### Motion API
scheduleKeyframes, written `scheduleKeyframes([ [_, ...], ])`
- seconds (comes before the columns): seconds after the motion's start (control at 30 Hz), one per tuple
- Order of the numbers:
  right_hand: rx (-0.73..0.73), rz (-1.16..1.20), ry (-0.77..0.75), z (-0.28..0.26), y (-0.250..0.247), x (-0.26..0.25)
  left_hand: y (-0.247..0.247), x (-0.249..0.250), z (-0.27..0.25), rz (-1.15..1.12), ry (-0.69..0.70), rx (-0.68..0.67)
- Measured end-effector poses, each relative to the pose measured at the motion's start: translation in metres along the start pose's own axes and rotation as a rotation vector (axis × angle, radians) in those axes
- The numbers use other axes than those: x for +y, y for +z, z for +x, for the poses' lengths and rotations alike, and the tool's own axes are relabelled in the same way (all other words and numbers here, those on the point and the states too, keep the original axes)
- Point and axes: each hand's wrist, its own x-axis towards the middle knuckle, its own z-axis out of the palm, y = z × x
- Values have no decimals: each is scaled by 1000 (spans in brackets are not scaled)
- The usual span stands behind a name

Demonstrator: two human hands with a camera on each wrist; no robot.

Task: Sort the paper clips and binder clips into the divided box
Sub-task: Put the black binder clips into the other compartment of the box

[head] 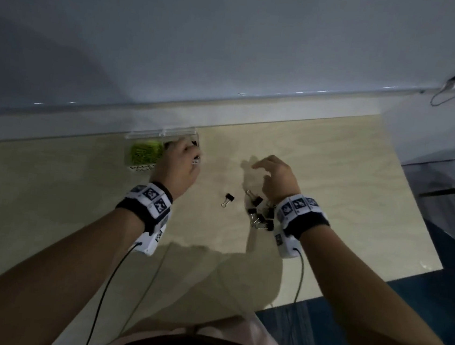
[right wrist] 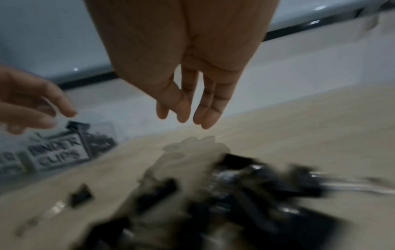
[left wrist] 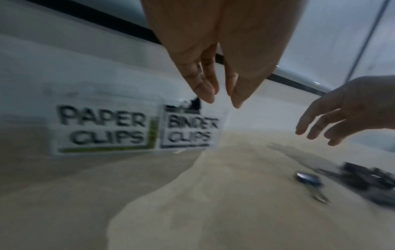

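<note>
1. Hovering over the right, "BINDER CLIPS" compartment of the clear divided box (head: 166,133): left hand (head: 178,161), fingers straight and close together in the left wrist view, holding nothing there. Seeming to show a small dark-and-silver thing by the fingers in the head view, too small to tell whether gripped or already lying in the box.
2. Hanging above the pile of black binder clips (head: 261,214) on the counter (head: 347,168): right hand (head: 272,177), fingers loosely spread and straight, touching nothing.
3. Lying apart from the pile, just to its left: one single binder clip (head: 227,199), silver wire handles pointing toward the person.
4. Filling the left, "PAPER CLIPS" compartment: green paper clips (head: 144,151). Sitting in the right compartment already: a few black clips.
5. Judging the handling: light, stiff steel bodies with springy wire handles; smooth and a little slippery, not fragile. Likely tangling handle through handle in the pile, so coming up in clumps.
6. Judging the hold: pinching across the flat black sides of the body, or taking both folded handles together between thumb and forefinger; avoiding the sprung mouth. Taking the lone clip first, probably the easiest pick.
</note>
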Motion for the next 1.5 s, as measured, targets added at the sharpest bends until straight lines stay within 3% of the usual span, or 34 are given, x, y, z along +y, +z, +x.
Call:
scheduleKeyframes([
  [0.13, -269, -243, 60, -27, -19, 41, 35, 43, -10, -14, 139, -431],
  [0.23, -338, -243, 92, -43, -21, 50, 57, 59, -11, 102, 110, -577],
  [0.43, -212, -129, 146, -57, -2, 48, 71, 61, -14, -11, 36, -472],
  [0.73, -141, 14, 139, -53, 8, 29, 80, 72, -7, 15, 306, -516],
  [1.07, -119, 176, 241, -52, 8, 28, 83, 73, -3, 153, 346, -494],
  [1.33, -43, 286, 276, -50, 3, 28, 76, 72, -5, 235, 225, -496],
  [1.5, 21, 388, 208, -26, -8, -7, 57, 55, -12, 191, 126, -476],
])
